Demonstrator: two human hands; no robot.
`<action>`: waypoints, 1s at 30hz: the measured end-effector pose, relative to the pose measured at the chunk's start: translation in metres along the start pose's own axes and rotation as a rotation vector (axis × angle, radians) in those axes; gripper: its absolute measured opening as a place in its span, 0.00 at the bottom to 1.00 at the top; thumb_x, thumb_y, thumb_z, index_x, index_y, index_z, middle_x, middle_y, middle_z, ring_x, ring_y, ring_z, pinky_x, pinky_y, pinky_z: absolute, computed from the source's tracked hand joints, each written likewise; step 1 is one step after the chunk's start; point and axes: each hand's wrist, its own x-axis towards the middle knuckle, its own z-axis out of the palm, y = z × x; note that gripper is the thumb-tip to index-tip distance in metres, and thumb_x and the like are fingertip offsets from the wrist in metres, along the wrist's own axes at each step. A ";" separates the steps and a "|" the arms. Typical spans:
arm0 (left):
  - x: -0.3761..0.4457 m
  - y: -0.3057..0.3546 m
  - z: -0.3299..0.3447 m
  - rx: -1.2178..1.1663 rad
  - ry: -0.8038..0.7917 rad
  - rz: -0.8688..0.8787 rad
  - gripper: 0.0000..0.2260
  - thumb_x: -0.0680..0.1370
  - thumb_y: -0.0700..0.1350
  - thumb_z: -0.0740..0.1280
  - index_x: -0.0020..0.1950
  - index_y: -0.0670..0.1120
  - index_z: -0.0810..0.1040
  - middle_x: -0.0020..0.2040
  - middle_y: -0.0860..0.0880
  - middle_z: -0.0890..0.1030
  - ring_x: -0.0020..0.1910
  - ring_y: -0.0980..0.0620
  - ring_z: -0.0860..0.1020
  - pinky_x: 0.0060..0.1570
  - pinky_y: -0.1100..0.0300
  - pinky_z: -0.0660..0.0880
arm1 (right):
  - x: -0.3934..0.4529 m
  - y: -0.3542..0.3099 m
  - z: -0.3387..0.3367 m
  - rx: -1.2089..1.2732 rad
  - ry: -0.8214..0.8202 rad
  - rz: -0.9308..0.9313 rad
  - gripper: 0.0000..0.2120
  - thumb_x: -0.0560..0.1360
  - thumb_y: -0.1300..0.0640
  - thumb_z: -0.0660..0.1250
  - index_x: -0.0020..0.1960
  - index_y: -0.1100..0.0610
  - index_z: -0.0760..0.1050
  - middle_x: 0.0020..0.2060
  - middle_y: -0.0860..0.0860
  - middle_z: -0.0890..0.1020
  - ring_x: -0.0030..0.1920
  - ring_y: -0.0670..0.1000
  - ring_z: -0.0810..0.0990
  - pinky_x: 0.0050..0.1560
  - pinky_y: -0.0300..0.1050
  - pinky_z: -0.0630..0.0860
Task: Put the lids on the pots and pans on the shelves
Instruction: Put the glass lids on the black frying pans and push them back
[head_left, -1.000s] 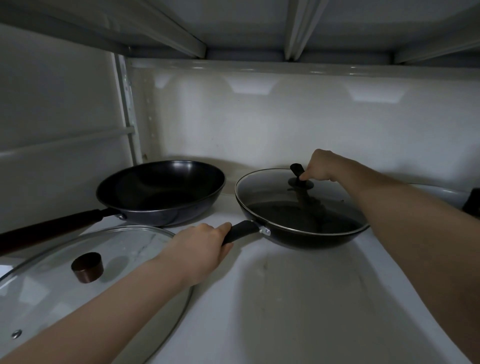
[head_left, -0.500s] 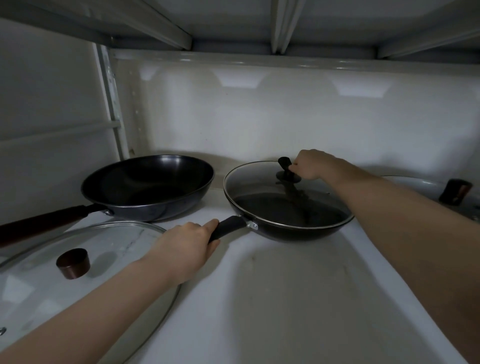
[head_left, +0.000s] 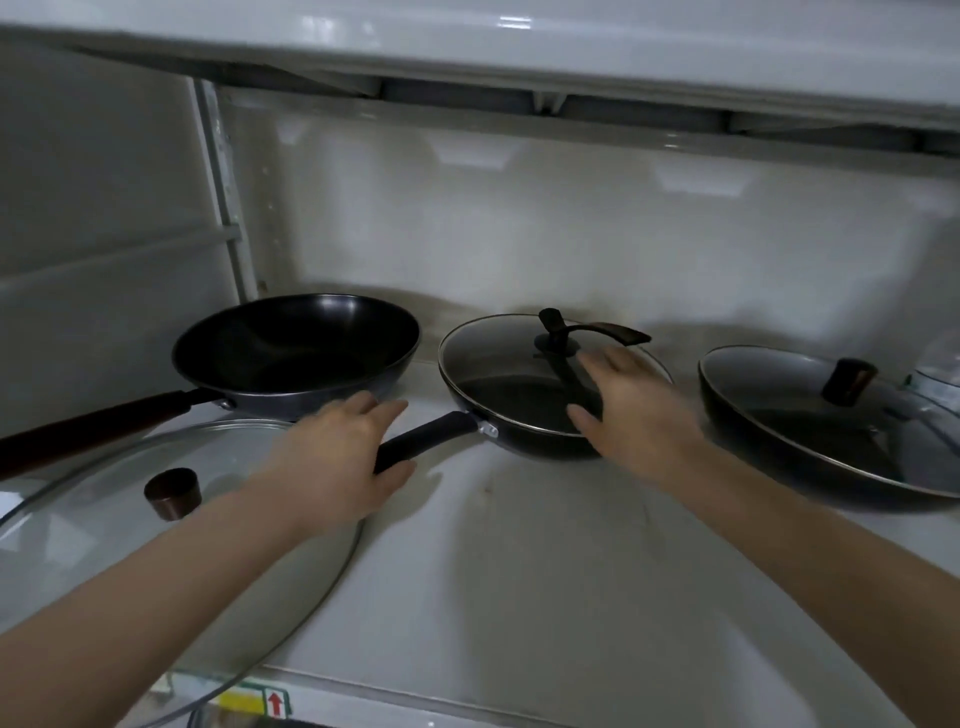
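Note:
A black pan (head_left: 524, 441) stands mid-shelf with a glass lid (head_left: 493, 358) seated on it; the lid's black knob (head_left: 553, 332) is free. My right hand (head_left: 639, 415) hovers over the lid's right side, fingers spread and blurred, holding nothing. My left hand (head_left: 337, 457) lies at the end of that pan's black handle (head_left: 436, 436) with fingers straightened, thumb below the handle. An uncovered black wok (head_left: 296, 348) with a brown handle sits at the left. A large glass lid (head_left: 104, 561) with a brown knob (head_left: 173, 492) lies flat at the front left, under my left forearm.
At the right stands another black pan (head_left: 769, 447) with a glass lid and dark knob (head_left: 849, 382). A curved dark handle (head_left: 618, 332) shows behind the middle pan. The white shelf (head_left: 519, 597) has an upright post (head_left: 223, 192) at left and another shelf (head_left: 467, 41) close overhead.
My right hand has let go of the lid's knob and pulled back with fingers spread. My left hand has loosened from the pan handle. The view has shifted right and back.

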 end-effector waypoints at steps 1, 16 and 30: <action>-0.007 0.000 -0.009 -0.035 0.056 0.024 0.32 0.71 0.62 0.59 0.72 0.51 0.64 0.67 0.49 0.72 0.65 0.46 0.72 0.63 0.51 0.71 | -0.011 -0.007 -0.005 0.022 0.006 -0.025 0.29 0.72 0.50 0.67 0.70 0.56 0.66 0.69 0.56 0.70 0.66 0.60 0.69 0.63 0.52 0.71; -0.093 -0.049 -0.087 -0.004 0.167 -0.023 0.41 0.64 0.70 0.51 0.74 0.54 0.59 0.74 0.54 0.66 0.71 0.55 0.67 0.63 0.66 0.61 | -0.075 -0.084 -0.072 0.215 -0.017 -0.128 0.36 0.73 0.43 0.64 0.76 0.51 0.54 0.76 0.47 0.58 0.75 0.46 0.56 0.71 0.41 0.57; -0.124 -0.159 -0.106 0.043 0.128 -0.046 0.40 0.65 0.69 0.50 0.74 0.52 0.60 0.73 0.55 0.66 0.70 0.53 0.68 0.65 0.63 0.63 | -0.059 -0.214 -0.043 0.258 -0.035 -0.176 0.35 0.74 0.41 0.62 0.76 0.50 0.53 0.76 0.45 0.57 0.75 0.44 0.52 0.65 0.33 0.49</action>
